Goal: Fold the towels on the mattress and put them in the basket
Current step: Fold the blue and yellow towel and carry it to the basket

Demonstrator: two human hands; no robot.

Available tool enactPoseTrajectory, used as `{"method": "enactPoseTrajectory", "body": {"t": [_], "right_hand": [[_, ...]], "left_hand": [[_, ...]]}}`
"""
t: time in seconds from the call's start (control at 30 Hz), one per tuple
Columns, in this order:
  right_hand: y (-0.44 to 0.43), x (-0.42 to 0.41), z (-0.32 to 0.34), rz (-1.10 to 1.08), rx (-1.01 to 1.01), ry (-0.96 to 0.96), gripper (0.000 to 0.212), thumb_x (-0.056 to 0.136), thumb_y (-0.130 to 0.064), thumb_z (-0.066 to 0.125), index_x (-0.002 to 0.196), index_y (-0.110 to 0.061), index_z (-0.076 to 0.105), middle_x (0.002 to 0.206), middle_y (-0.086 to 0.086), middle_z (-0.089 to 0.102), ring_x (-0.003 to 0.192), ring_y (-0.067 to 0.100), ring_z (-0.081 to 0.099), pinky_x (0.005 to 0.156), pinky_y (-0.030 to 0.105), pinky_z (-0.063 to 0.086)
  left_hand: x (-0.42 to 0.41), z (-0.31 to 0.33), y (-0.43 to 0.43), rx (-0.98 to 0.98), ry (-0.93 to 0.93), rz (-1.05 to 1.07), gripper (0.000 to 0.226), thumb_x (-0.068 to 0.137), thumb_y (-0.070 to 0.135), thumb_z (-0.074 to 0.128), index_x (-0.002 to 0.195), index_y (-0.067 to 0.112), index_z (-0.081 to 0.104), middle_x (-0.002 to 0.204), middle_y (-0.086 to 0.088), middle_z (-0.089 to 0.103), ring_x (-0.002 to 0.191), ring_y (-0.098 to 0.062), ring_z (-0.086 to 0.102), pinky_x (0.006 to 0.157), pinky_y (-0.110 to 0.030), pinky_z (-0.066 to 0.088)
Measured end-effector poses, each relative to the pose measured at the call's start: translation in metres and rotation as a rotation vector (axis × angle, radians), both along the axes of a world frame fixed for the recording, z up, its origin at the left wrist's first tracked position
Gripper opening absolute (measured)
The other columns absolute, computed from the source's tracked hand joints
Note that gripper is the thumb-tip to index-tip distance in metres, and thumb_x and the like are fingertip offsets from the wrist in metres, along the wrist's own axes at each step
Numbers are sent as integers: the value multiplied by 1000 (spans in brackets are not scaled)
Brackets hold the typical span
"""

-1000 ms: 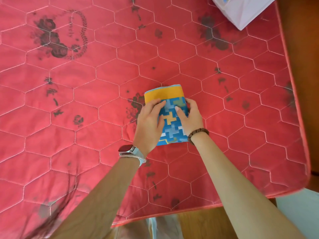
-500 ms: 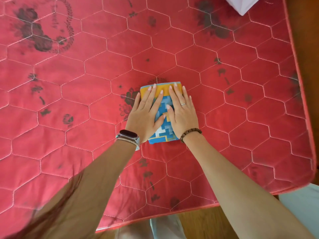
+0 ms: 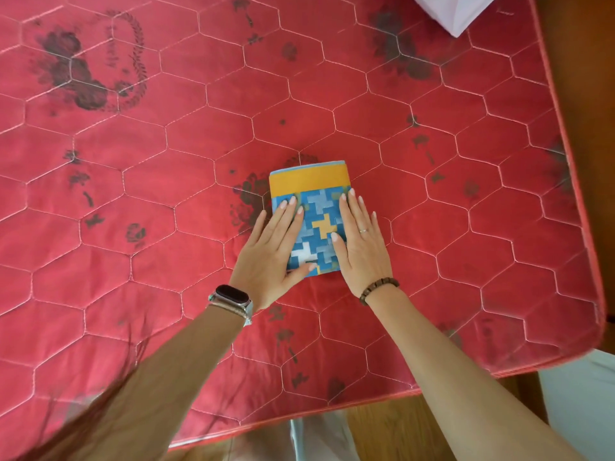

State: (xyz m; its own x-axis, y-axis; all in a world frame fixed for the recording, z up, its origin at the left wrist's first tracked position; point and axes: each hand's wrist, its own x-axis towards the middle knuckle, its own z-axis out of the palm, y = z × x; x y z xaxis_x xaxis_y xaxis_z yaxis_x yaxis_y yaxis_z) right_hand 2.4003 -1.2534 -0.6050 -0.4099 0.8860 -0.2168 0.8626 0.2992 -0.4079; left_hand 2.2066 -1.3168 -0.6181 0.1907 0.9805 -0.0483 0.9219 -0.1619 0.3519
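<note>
Grip, left hand (image 3: 269,257): spread flat, fingers straight and slightly fanned, pressing down on the left part of the towel (image 3: 319,224); the thumb reaches across the towel's near edge, and the heel of the palm lies on the mattress (image 3: 166,194).
Grip, right hand (image 3: 361,247): also flat and spread, laid along the towel's right edge; the thumb and inner fingers are on the cloth, the outer fingers rest on the mattress just beside it.
Gap between hands: a strip of the patterned cloth shows, with both thumbs pointing inward across it.
Towel: folded into a small thick rectangle, blue with interlocking white and yellow shapes; an orange band (image 3: 309,183) runs across its far end, beyond the fingertips.
Towel position: flat on the mattress, near the middle of the view, well in from the near edge.
Wrists: a watch (image 3: 233,296) on the left, a beaded bracelet (image 3: 379,289) on the right, and a ring (image 3: 363,230) on a right finger.
Mattress: red, quilted in hexagons, with dark floral prints.
Far right corner: the tip of a white object (image 3: 456,11) on the mattress; I cannot tell what it is.
Below the near edge: a wooden floor (image 3: 382,427).
</note>
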Motion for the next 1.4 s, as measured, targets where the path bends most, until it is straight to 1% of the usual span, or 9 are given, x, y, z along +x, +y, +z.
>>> {"method": "enactPoseTrajectory", "body": {"t": [0.2,0.37,0.47,0.57,0.63,0.73,0.97,1.13,1.4], "right_hand": [[6,1,-2,10,-31,23,62,103,-31,32,155,-19,1,164,-2,-3,151,11,0,123,37,9],[12,1,19,-173,-346,436,81,97,-12,53,156,-23,-2,163,-8,7,144,2,18,116,25,29],[25,4,26,-339,-487,572,87,93,-5,59,155,-21,2,158,1,24,138,8,34,111,22,34],[38,4,30,-503,-556,556,79,93,-14,62,153,-15,10,143,5,43,117,9,49,98,28,46],[43,5,29,-539,-571,524,71,94,-21,62,149,-12,19,129,4,52,104,9,55,83,20,49],[48,3,21,-565,-627,486,53,95,-33,58,139,-11,38,119,3,60,104,15,62,81,26,52],[49,-4,34,-443,-618,422,39,103,-36,41,126,-8,56,117,5,65,102,21,63,75,27,49],[40,-1,58,-386,-621,457,37,102,-38,43,124,-11,57,119,5,67,107,21,64,92,40,52],[14,-21,149,-334,-822,552,48,93,-60,43,123,-24,56,119,-3,68,109,16,66,96,42,52]], "left_hand": [[0,-1,3,-62,-11,-17,89,96,65,34,158,6,10,167,-12,4,155,-23,4,125,-49,13],[2,15,0,-95,-480,225,71,98,33,58,156,9,24,167,-9,5,154,-18,8,123,-31,20],[8,26,2,-114,-716,527,57,98,9,57,150,7,35,155,-11,26,142,-15,33,114,-15,31],[14,35,12,-294,-951,868,43,99,12,56,140,9,44,128,-6,53,106,-12,59,91,-19,52],[18,35,17,-398,-1069,985,35,100,17,56,133,6,51,121,-3,63,101,-11,65,79,-13,53],[19,27,23,-474,-1188,1065,25,101,24,55,117,7,63,116,-7,71,109,-24,69,91,-33,56],[25,36,32,-707,-1562,1057,43,96,26,65,134,10,56,125,-7,70,111,-24,69,95,-47,56],[17,62,20,-679,-1601,1004,46,92,26,69,134,15,56,124,-5,71,108,-24,71,83,-41,61],[-15,143,-12,-640,-1635,857,52,93,32,65,141,17,52,133,-7,65,121,-28,64,99,-50,52]]}}
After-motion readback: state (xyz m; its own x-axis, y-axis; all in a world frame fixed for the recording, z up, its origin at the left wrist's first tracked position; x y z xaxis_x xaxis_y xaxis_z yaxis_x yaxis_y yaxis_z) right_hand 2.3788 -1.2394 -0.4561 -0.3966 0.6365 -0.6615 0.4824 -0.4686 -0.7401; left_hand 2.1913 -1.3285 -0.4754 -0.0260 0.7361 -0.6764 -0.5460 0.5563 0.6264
